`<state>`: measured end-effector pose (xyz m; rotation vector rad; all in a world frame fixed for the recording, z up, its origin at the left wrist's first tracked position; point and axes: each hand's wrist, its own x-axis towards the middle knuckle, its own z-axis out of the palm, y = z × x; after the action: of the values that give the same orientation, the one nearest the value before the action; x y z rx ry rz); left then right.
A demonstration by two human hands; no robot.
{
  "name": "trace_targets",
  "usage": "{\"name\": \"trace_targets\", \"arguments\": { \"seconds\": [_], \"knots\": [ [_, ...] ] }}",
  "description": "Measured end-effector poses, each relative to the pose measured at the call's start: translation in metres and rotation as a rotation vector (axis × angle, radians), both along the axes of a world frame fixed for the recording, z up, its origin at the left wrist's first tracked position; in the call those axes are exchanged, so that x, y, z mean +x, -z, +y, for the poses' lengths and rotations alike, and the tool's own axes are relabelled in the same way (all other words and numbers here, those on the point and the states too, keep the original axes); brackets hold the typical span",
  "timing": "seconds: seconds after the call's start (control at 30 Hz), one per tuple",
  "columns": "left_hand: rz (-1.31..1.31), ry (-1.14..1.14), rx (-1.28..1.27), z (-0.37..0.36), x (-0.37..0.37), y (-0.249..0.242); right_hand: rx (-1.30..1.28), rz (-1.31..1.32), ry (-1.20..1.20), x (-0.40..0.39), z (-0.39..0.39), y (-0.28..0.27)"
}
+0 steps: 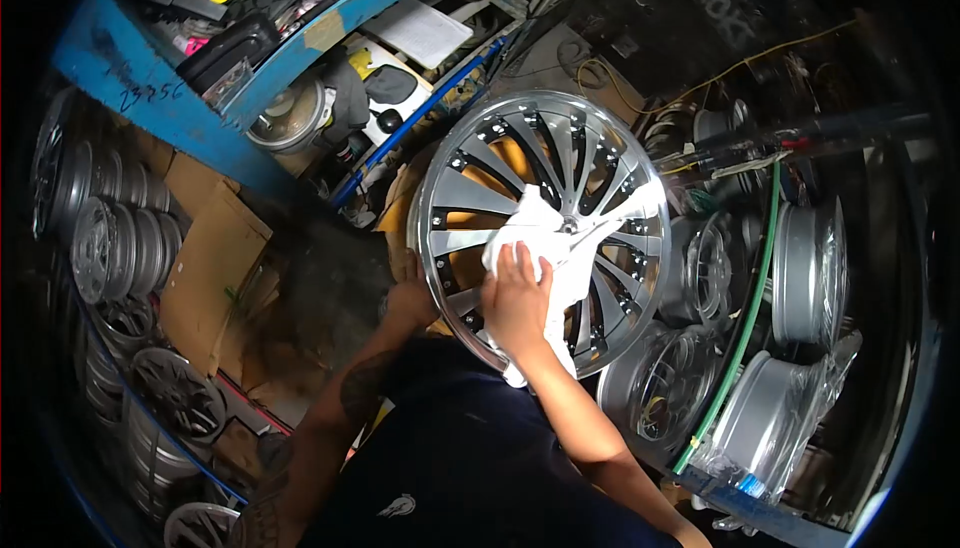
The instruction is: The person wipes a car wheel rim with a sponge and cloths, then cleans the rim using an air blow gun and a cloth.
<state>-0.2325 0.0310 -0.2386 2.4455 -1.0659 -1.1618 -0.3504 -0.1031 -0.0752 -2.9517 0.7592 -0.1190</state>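
Observation:
A multi-spoke alloy wheel rim with polished silver and black spokes stands in front of me, its face turned up toward the camera. Over its hub and lower spokes lies a crumpled white cloth, one end trailing past the wheel's bottom edge. My right hand presses on the cloth, fingers bent over it against the spokes. At the wheel's left edge, my left hand grips the outer lip; some of its fingers are hidden behind the edge.
Several wheel rims, some wrapped in plastic, are stacked at right behind a green bar. More rims fill the left rack beside cardboard. A blue shelf beam and a blue pole stand at upper left.

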Motion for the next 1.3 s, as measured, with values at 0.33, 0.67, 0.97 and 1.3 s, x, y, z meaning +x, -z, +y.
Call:
{"name": "trace_targets", "arguments": {
  "seconds": [0.33,0.67,0.97,1.3],
  "knots": [
    [-0.009,0.182,0.043,0.005,0.009,0.000,-0.036,-0.099,-0.122,-0.006,-0.005,0.004],
    [-0.052,0.119,-0.202,0.028,0.015,0.063,0.155,0.265,0.165,0.017,-0.066,-0.044],
    [0.111,0.056,-0.197,0.033,0.010,0.091,1.763,-1.313,0.832,-0.075,-0.104,-0.023],
    [-0.021,0.141,-0.244,0.035,0.010,0.098,0.330,0.224,0.201,0.006,-0.058,-0.039]
  ]
}}
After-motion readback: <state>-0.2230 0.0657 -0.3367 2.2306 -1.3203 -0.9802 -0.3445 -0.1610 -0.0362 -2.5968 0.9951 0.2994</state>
